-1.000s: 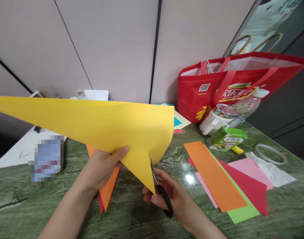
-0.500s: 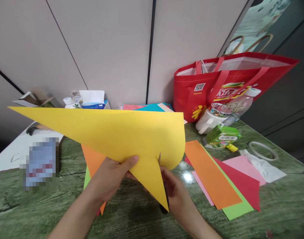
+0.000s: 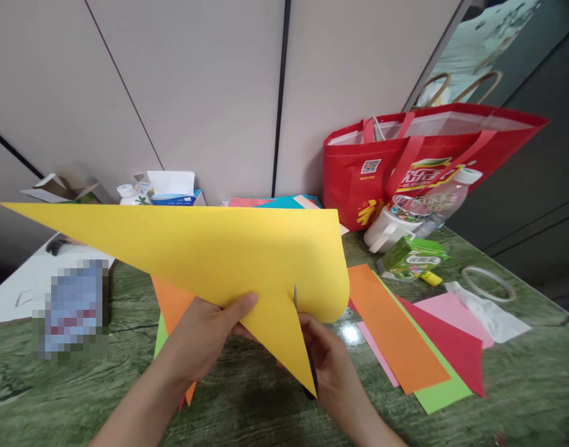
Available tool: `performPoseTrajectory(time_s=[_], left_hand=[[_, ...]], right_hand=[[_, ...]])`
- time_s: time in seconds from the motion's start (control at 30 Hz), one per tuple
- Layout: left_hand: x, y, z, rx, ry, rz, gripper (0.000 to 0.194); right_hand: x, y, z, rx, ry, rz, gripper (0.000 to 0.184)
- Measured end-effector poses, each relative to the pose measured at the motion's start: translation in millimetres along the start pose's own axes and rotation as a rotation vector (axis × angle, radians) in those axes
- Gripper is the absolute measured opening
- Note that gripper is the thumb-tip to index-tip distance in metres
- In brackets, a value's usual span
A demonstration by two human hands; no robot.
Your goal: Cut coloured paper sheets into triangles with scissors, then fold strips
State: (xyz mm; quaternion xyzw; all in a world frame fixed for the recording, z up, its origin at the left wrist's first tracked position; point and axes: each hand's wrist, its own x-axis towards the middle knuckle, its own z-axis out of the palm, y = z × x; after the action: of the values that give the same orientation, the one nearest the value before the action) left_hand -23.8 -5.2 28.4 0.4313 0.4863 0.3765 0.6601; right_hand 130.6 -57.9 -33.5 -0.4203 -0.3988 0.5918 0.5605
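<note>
A large sheet of yellow paper [image 3: 210, 248] spans the middle of the head view, pointed at the far left and curling at its right side. My left hand [image 3: 210, 335] pinches its lower edge, thumb on top. Under the sheet's right part, my right hand [image 3: 328, 357] is closed around the dark handle of a pair of scissors [image 3: 311, 372]. One blade pokes up through a slit in the paper; the strip below the slit hangs down and hides most of the scissors.
To the right lie orange [image 3: 400, 335], green and red paper pieces. Behind them stand a green box [image 3: 412, 257], a white mug [image 3: 389, 230], a plastic bottle [image 3: 452, 195] and a red bag [image 3: 359, 161]. A tissue box [image 3: 175, 197] is at the back left.
The yellow paper's left tip has shifted slightly left, and its right curl bulges a little more. Both hands keep nearly the same places and grips.
</note>
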Motion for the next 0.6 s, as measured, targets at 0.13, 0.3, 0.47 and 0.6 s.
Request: performPoseTrajectory(time_s=[0.13,0.3,0.47,0.6], left_hand=[[0.1,-0.4,0.8,0.001,0.005,0.002,0.028],[-0.4,-0.5,1.8,-0.007,0.007,0.015,0.028],[-0.3,0.1,2.5,-0.008,-0.006,0.008,0.025],[-1.7,0.6,1.8,-0.014,0.000,0.007,0.023]], right_hand=[[0.1,3.7,-1.1,0.013,0.016,0.002,0.032],[-0.1,7.3,-2.0,0.053,0.018,0.033,0.033],[0.4,10.7,-1.9,0.078,0.034,0.018,0.034],[0.5,12.0,-2.2,0.041,0.064,-0.014,0.034]])
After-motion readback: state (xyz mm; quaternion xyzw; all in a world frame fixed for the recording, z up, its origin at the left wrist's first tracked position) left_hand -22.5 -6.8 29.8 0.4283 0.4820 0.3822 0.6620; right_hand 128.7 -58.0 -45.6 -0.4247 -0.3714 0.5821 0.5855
